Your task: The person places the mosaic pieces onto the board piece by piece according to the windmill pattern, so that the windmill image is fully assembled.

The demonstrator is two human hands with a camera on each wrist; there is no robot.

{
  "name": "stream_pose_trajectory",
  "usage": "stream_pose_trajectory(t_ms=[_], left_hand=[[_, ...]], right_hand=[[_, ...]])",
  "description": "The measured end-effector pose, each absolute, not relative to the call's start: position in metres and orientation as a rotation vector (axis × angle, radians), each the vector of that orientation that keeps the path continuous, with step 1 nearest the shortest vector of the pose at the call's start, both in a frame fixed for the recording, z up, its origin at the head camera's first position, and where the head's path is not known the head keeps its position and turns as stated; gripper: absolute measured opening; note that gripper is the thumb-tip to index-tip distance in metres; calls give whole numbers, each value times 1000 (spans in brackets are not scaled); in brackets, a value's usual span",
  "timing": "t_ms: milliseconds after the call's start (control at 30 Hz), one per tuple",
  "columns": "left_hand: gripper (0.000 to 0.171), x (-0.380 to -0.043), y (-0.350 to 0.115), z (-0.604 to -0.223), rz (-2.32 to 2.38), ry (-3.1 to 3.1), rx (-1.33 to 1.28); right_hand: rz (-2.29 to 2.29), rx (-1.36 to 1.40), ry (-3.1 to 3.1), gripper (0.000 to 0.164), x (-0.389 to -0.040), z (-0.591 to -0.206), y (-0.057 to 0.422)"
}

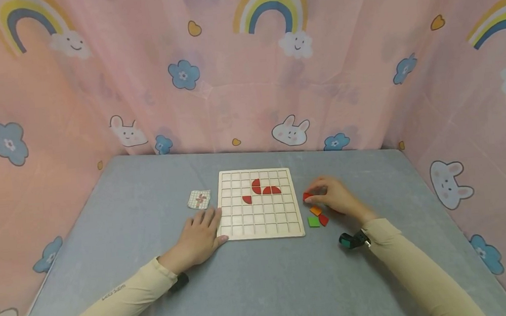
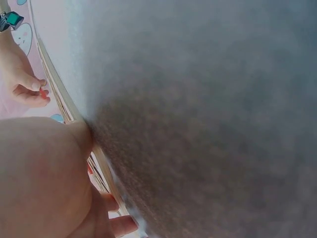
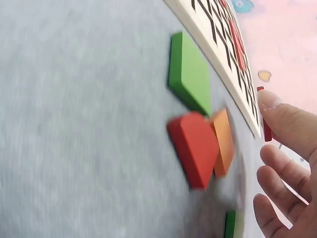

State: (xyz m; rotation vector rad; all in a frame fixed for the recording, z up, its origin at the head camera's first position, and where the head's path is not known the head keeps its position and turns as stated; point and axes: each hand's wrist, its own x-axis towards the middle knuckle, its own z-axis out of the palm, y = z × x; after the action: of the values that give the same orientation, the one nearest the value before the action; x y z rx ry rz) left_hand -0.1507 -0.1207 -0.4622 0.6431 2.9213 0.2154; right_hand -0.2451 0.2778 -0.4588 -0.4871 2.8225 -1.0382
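Note:
A wooden grid board (image 1: 235,220) lies flat on the table, with several red quarter-circle tiles (image 1: 247,199) in its cells. My left hand (image 1: 197,239) rests at the board's near left corner, fingers extended along its edge and thumb on the front edge. To the right of the board, my right hand (image 1: 336,196) pinches a red tile (image 3: 266,119) between thumb and fingers; its full shape is hidden. Just below that hand are an orange tile (image 3: 224,141), a red quarter-circle tile (image 3: 195,148) and a green square tile (image 3: 190,74).
A small paper card (image 1: 200,200) with a grid and a reddish pinwheel pattern lies left of the board. Another green piece (image 3: 230,225) shows partly at the bottom of the right wrist view. A pink patterned curtain (image 1: 240,104) surrounds the grey table (image 1: 263,286).

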Motion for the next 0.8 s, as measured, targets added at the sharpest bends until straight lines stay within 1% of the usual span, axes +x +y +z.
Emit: stream_pose_trajectory(t_ms=[233, 567, 800], left_hand=[[72, -150, -121, -461, 214, 2923, 649], [72, -149, -120, -461, 199, 2928, 652], [72, -149, -120, -460, 206, 2923, 647]], right_hand=[[-1072, -526, 2793, 21, -243, -458, 262], [-1121, -515, 2719, 26, -243, -458, 242], [-1152, -566, 2706, 23, -245, -462, 229]])
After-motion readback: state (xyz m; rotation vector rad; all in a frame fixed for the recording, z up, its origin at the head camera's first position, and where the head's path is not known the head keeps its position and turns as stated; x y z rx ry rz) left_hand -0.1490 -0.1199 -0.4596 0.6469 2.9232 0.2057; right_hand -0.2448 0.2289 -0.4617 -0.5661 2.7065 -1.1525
